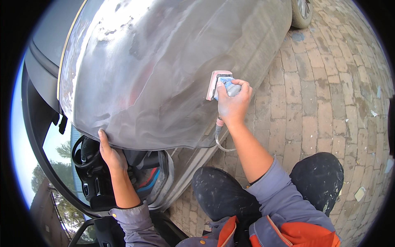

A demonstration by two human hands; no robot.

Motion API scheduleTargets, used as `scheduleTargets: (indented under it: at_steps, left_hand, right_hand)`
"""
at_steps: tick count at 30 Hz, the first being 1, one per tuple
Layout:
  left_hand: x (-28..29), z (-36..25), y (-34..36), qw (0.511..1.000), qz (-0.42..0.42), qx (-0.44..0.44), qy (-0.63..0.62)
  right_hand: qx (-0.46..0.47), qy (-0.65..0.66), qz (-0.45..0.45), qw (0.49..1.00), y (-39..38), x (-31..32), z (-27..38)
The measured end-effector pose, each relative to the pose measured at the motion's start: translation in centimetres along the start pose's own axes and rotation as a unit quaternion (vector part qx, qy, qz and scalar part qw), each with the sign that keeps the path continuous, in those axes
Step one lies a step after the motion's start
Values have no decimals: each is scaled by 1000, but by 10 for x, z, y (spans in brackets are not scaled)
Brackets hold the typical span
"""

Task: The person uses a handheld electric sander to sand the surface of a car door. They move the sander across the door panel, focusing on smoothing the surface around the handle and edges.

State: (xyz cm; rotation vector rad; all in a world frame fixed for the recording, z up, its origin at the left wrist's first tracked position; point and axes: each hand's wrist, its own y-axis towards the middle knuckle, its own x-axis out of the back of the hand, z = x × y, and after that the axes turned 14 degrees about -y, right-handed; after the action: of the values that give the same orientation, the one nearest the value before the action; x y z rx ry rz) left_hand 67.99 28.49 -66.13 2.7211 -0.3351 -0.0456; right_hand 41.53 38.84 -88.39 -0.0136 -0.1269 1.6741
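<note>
Against the door (160, 86), near its lower side, lies the sander (224, 79), its body pinched between the thumb and curled fingers of your right hand (234, 103), likely to keep the pad (211, 85) flat; its hose (217, 133) trails below. Your left hand (112, 156) takes the door's edge, perhaps to steady it; whether its hidden fingers are spread, I cannot tell

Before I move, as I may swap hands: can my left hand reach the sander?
Probably yes: only grey panel lies between your left hand and the sander, though your right hand is wrapped around it.
</note>
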Motion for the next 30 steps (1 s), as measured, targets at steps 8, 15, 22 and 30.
scheduleTargets:
  at_steps: [8, 15, 22, 30]
  left_hand:
    - [-4, 1, 0, 1000, -6, 7, 11]
    - [-2, -2, -1, 1000, -11, 17, 0]
    - [3, 3, 3, 1000, -2, -8, 7]
    - [-14, 17, 10, 997, -62, -45, -33]
  right_hand:
    - [189, 26, 40, 981, -76, 1, 32]
    - [440, 8, 55, 896, -110, 9, 62]
    - [281, -2, -9, 960, 1, 15, 71]
    - [157, -16, -8, 987, 71, 27, 74]
